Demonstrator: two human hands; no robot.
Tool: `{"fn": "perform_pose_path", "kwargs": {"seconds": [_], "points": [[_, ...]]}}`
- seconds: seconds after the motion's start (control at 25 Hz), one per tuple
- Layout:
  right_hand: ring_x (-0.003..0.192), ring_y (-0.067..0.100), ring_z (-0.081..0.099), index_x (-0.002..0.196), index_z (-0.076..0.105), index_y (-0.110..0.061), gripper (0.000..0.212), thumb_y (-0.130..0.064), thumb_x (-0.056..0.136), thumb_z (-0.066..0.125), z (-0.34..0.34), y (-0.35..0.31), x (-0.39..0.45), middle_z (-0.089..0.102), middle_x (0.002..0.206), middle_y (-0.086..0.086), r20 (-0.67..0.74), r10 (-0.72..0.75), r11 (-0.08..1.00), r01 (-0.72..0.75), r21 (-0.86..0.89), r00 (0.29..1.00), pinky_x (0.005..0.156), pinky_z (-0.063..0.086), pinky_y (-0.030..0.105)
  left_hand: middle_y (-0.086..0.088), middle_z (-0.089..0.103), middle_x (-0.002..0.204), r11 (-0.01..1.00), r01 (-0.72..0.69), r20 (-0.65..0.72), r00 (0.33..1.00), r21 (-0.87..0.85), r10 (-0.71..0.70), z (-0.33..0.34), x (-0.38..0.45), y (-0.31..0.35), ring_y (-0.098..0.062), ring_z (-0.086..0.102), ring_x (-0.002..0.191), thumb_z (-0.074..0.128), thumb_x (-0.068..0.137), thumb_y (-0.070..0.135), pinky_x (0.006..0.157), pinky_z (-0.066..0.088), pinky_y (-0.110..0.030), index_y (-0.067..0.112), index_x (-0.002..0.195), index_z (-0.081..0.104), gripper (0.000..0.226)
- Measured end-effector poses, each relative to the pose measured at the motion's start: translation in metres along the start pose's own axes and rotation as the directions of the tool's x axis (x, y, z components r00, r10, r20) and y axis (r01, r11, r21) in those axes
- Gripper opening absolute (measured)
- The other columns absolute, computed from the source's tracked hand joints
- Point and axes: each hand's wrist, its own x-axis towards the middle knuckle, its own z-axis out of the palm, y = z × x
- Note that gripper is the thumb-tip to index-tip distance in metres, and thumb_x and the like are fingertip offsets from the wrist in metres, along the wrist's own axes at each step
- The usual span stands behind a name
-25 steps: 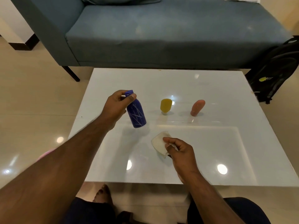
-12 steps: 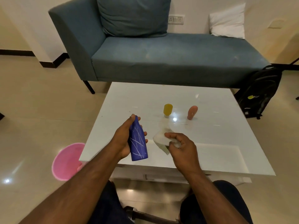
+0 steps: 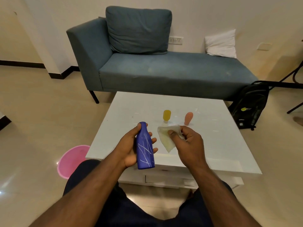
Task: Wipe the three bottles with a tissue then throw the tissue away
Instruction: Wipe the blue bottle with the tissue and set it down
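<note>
The blue bottle point(image 3: 145, 147), streaked with pale scribbled lines, is held clear of the white table point(image 3: 213, 145) at its near edge, neck pointing away from the person. The left hand point(image 3: 131, 148) is wrapped around its body, thumb up by the neck and fingertips showing on the far side. The right hand point(image 3: 186, 141) pinches a folded tissue point(image 3: 165, 138) between thumb and fingers just beside the bottle, not yet touching it. The yellow bottle point(image 3: 166, 115) and the pink bottle point(image 3: 188, 118) stand upright further back on the table, near each other. The blue bottle looks light, rigid and smooth, so it could slip as it is turned; a firm hold low on the body would leave the neck and shoulder free for wiping. The tissue is soft and limp and needs fingers behind it. A pink bin point(image 3: 72, 159) sits on the floor to the left.
</note>
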Motion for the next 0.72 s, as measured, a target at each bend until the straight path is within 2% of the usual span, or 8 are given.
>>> {"fn": "perform_pose_path", "kwargs": {"seconds": [0.2,0.32,0.52,0.6,0.72], "points": [[0.09,0.006,0.063,0.1,0.061,-0.03,0.016,-0.038,0.086,0.064,0.004,-0.015,0.001,0.061,0.091,-0.027,-0.066,-0.001,0.999,0.004,0.037,0.998,0.069,0.052,0.012,-0.012,0.076,0.107,0.998,0.01,0.055,0.998,-0.068,-0.006,0.002,-0.01,0.001,-0.031,0.076,0.088,0.074,0.08,0.048,0.072,0.06,-0.048,0.02,0.125,0.071,0.053],[0.09,-0.003,0.061,0.093,0.059,-0.036,0.008,-0.036,0.087,0.063,0.009,-0.02,0.002,0.06,0.086,-0.03,-0.054,-0.02,0.999,0.022,0.039,0.998,0.063,0.048,0.006,-0.011,0.075,0.106,0.995,0.026,0.086,0.996,-0.1,-0.018,0.002,-0.011,0.003,-0.029,0.076,0.085,0.07,0.087,0.047,0.071,0.06,-0.047,0.02,0.126,0.07,0.048],[0.096,-0.01,0.056,0.103,0.057,-0.037,0.013,-0.033,0.09,0.061,0.026,-0.023,0.017,0.058,0.096,-0.029,-0.023,-0.03,0.999,0.03,0.01,0.999,0.065,0.045,0.002,-0.011,0.073,0.109,0.992,0.061,0.131,0.99,-0.112,-0.046,0.004,-0.003,0.008,-0.026,0.071,0.081,0.062,0.09,0.046,0.075,0.059,-0.044,0.019,0.131,0.067,0.049],[0.098,-0.006,0.057,0.107,0.059,-0.04,0.019,-0.029,0.091,0.061,0.03,-0.017,0.023,0.06,0.103,-0.027,-0.01,-0.049,0.999,0.049,-0.001,0.999,0.069,0.047,0.004,-0.009,0.074,0.101,0.989,0.083,0.14,0.988,-0.122,-0.066,0.004,0.004,0.008,-0.025,0.071,0.078,0.061,0.091,0.046,0.075,0.058,-0.044,0.017,0.129,0.067,0.048],[0.099,0.002,0.061,0.111,0.065,-0.031,0.022,-0.023,0.091,0.061,0.037,-0.01,0.032,0.065,0.107,-0.017,0.008,-0.087,0.995,0.087,-0.044,0.996,0.079,0.05,0.011,-0.01,0.074,0.099,0.985,0.126,0.12,0.986,-0.121,-0.112,0.0,0.015,0.005,-0.025,0.072,0.079,0.062,0.092,0.048,0.074,0.059,-0.044,0.015,0.124,0.068,0.046]]}}
